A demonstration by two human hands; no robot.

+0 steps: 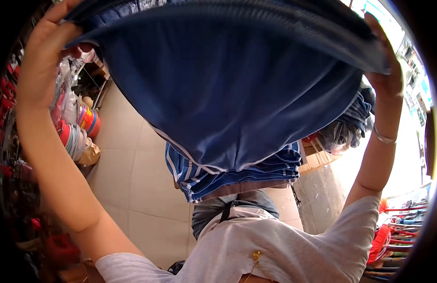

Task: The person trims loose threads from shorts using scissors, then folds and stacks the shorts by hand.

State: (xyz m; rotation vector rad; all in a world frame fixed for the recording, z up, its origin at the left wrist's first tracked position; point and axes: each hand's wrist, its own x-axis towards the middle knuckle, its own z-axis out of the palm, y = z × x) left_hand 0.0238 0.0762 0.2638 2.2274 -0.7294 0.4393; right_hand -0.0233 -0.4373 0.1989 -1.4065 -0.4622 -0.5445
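Note:
A pair of navy blue shorts [232,89] with white piping along the hem is stretched out in front of me by its elastic waistband. My left hand [51,40] grips one end of the waistband at the upper left, fingers curled around the cloth. At the upper right, my right hand [386,70] holds the other end, its fingers partly behind the fabric. Below the shorts, a stack of folded blue striped garments [185,167] lies over my lap, with a brown piece at the bottom.
Pale floor tiles [133,179] spread below and to the left. Spools and rolls [77,141] stand at the left beside clear plastic. Dark clothes in a plastic bag [343,134] sit on a cardboard box [317,158] to the right. Red-handled items [398,236] line the lower right.

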